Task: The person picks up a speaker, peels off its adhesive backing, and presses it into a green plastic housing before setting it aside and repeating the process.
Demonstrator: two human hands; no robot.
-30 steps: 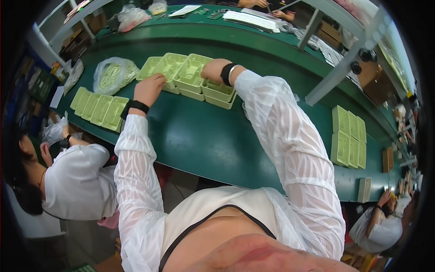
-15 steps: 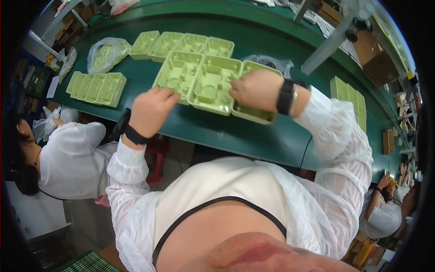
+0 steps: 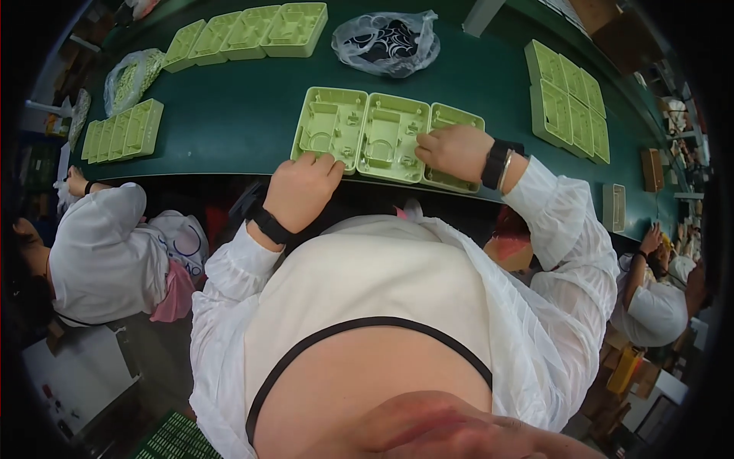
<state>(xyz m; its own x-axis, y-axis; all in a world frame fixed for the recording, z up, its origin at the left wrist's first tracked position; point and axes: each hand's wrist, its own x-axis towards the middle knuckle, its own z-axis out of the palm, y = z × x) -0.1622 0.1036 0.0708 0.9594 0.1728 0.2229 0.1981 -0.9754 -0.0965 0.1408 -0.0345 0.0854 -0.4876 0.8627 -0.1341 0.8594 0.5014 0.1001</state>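
Row of three aligned, open side up: left case (image 3: 331,122) at the curled fingers of your left hand (image 3: 305,190), right case (image 3: 457,116) under your right hand (image 3: 457,155), middle case (image 3: 393,138) between. Grips cannot be told. Standing separate: four cases (image 3: 295,32) beyond your left hand.

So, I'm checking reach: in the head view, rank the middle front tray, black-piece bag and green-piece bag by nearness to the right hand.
1. Middle front tray, left of the hand
2. Black-piece bag, beyond it
3. Green-piece bag, far left
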